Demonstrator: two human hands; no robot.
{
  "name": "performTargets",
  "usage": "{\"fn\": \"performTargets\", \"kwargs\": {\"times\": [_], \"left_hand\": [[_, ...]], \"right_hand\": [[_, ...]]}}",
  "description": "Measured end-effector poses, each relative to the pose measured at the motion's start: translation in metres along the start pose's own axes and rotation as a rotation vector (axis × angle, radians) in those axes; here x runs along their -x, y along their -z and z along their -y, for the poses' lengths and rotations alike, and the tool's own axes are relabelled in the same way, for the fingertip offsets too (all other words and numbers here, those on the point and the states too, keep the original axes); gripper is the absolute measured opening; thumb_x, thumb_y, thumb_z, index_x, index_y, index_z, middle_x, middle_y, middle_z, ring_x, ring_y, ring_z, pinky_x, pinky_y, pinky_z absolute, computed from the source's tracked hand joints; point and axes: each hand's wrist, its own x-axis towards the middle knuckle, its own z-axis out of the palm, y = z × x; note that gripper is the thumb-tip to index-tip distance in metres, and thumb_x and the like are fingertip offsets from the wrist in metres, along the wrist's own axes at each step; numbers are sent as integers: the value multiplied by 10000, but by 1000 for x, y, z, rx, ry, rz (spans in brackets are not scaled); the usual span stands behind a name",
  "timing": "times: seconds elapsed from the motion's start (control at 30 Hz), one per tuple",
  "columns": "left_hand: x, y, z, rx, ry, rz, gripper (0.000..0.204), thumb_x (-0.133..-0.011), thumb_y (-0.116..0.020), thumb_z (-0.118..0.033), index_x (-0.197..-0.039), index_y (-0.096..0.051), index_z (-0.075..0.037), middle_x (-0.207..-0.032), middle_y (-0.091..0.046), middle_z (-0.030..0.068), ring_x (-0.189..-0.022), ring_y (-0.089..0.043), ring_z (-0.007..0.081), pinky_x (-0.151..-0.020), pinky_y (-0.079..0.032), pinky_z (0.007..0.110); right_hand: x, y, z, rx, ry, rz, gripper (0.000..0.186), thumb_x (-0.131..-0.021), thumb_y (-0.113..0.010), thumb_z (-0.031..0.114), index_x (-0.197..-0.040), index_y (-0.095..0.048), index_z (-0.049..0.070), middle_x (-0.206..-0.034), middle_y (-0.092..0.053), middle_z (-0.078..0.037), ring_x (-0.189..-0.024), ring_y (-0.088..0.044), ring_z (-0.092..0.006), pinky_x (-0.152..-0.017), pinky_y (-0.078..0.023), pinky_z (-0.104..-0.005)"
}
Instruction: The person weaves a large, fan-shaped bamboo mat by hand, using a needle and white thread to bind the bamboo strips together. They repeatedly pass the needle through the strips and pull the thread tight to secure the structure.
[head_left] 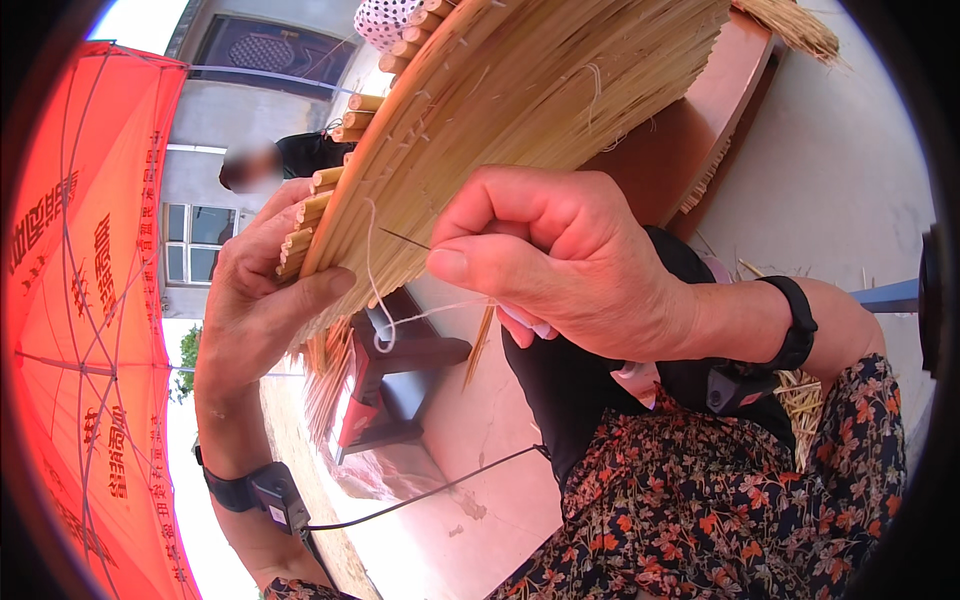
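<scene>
A large panel of pale straw stalks (560, 90) slants across the upper middle, with cut stalk ends along its left edge and a smooth strip (400, 105) running beside them. My left hand (265, 285) grips that edge at its lower left, thumb on the near face and fingers behind, partly hidden. Just right of it, my right hand (570, 260) pinches a thin dark needle (405, 239) between thumb and forefinger, its tip pointing toward the panel. White thread (372, 260) comes from the panel near the strip, loops down and runs to my right hand. Short stitches show along the strip.
A brown wooden table (730, 80) stands behind the panel, a bundle of straw (795, 25) at its far end. Below the panel is a dark wooden stool (410, 360). A red canopy (100, 300) fills the left. Another person (310, 155) is in the background. A black cable (430, 490) runs from my left wrist.
</scene>
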Motion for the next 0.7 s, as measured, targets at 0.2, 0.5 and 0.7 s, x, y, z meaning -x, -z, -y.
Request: {"fn": "performTargets", "kwargs": {"times": [0.2, 0.5, 0.7], "left_hand": [[2, 0, 7, -6, -18, -29, 483, -746, -712, 59, -1217, -605, 58, -1314, -491, 102, -1217, -477, 168, -1023, -381, 294], [-3, -9, -4, -24, -22, -34, 468, -759, -664, 62, -1222, -604, 35, -1282, -501, 84, -1173, -500, 158, -997, -396, 292], [-4, -12, -10, -8, -6, -33, 460, -762, -657, 73, -1218, -603, 40, -1278, -493, 78, -1154, -512, 149, -974, -418, 285]], "right_hand": [[-5, 0, -2, 222, 155, -71, 191, -915, -580, 142, -994, -662, -12, -666, -606, -23, -529, -527, -63, -506, -421, -225], [-9, -1, -3, 221, 129, -114, 216, -912, -567, 102, -1064, -672, -12, -713, -653, -70, -556, -565, -82, -533, -462, -241], [-8, -2, 1, 187, 123, -109, 225, -923, -555, 112, -1067, -668, -18, -726, -658, -60, -528, -552, -77, -516, -459, -238]]}}
